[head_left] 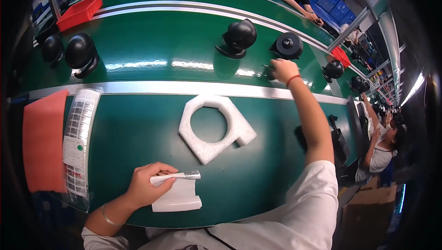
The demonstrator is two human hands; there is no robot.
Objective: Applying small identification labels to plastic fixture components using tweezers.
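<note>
Holding the curled white sheet (177, 189) by its upper roll in the left hand (149, 183), with a narrow grip, over the bench (138, 135). Reaching with the right hand (284, 71) beside a round black device (287, 46); too blurred to tell the grip there, perhaps around a small dark piece (269, 67). Keep the pinch light, the sheet uncreased. Steer around the white foam ring (235, 123) between both hands. At left: orange mat (44, 144), bagged labels (80, 130).

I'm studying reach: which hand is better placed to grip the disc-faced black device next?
The right hand, probably: it is nearer the device, while the left hand holds a white sheet closer in.
</note>
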